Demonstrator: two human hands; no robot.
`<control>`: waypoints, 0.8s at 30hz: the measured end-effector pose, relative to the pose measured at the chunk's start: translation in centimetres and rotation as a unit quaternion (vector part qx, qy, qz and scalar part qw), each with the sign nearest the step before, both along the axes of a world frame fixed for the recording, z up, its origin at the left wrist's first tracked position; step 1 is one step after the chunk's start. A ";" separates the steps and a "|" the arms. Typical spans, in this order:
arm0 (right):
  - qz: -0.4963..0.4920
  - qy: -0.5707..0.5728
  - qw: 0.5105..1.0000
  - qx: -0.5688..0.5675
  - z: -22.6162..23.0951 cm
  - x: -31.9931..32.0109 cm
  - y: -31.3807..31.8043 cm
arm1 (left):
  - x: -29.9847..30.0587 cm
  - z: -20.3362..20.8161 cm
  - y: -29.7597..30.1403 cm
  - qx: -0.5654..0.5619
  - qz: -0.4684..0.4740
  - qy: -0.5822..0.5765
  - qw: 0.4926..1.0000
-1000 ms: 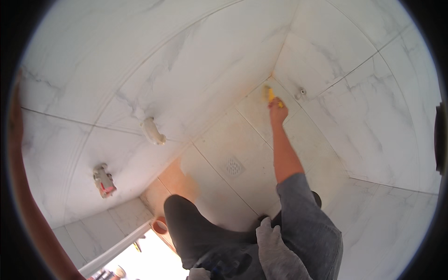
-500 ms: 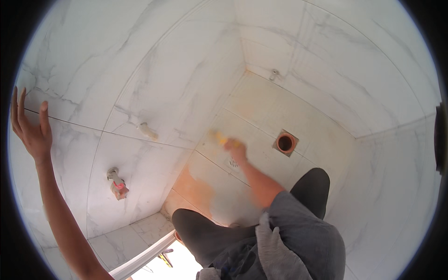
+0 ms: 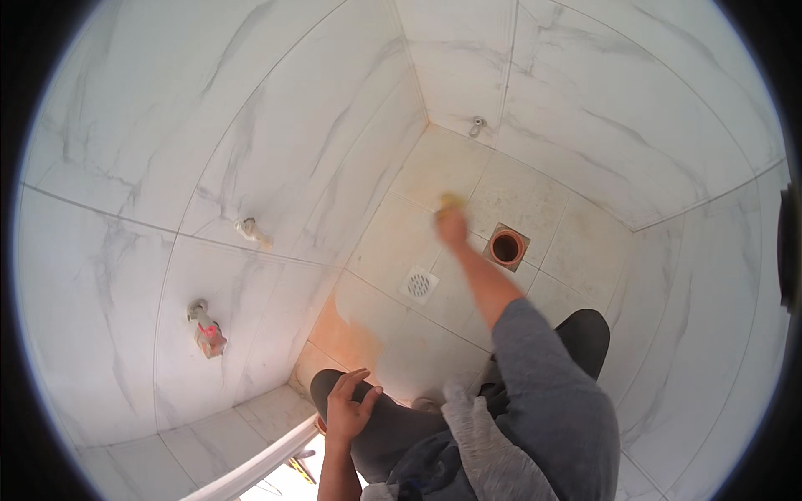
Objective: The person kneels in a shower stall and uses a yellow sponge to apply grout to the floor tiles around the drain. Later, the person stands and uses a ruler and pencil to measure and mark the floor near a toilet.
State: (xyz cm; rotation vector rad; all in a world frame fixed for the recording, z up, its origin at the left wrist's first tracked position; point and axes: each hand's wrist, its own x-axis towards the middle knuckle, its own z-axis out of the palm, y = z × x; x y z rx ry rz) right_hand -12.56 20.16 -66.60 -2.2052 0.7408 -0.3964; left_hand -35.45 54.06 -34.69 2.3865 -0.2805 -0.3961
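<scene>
My right hand [image 3: 452, 227] is closed around a small yellow thing [image 3: 452, 201] at the floor, left of and a little beyond the open pipe. Blur hides whether it is a sponge or a brush. Beneath it lie pale floor tiles [image 3: 386, 238] with a dusty film. My left hand [image 3: 347, 411] rests at my left knee, fingers spread and holding nothing. A patch of orange powder or residue [image 3: 344, 332] lies on the floor along the left wall, just beyond that knee.
An open round orange pipe [image 3: 506, 248] sits in a square floor cutout. Nearer is a white slotted drain [image 3: 418, 285]. From the left marble-patterned wall stick out a tap-like fitting [image 3: 207, 330] and a pipe stub [image 3: 253, 233]; a small fitting [image 3: 477, 126] is on the far wall.
My left hand has come off the left wall and down to my knee. My right hand has moved away and rightward with the yellow thing, uncovering the drain.
</scene>
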 end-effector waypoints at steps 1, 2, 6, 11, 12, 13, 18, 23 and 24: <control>0.096 -0.007 0.995 0.011 -0.1 0.1 5.5 | 0.0 0.2 -0.2 0.014 -0.002 -0.016 1.000; 0.187 -0.055 0.981 0.001 -0.2 -0.3 10.1 | 0.2 0.5 -0.1 0.029 -0.004 -0.030 0.999; 0.326 0.055 0.944 0.008 -0.7 1.5 12.6 | 3.3 2.8 3.1 0.086 0.020 -0.168 0.982; 0.031 -0.146 0.975 -0.164 -2.4 7.0 -12.2 | 7.9 7.5 8.8 0.198 0.027 -0.363 0.910; -0.033 -0.110 0.971 -0.207 -3.2 7.6 -16.5 | 8.8 8.0 9.6 0.216 0.023 -0.396 0.892; -0.055 -0.083 0.964 -0.246 -3.8 7.9 -19.9 | 10.0 8.2 10.7 0.224 0.013 -0.439 0.870; 0.022 0.016 0.940 -0.339 -5.3 8.0 -12.6 | 16.8 7.3 16.9 0.256 -0.080 -0.551 0.790; 0.318 0.049 0.947 0.012 0.2 1.4 10.8 | 19.6 5.8 18.8 0.231 -0.042 -0.590 0.773; 0.358 -0.014 0.929 0.098 1.2 0.2 13.4 | 19.7 5.7 18.9 0.231 -0.047 -0.588 0.774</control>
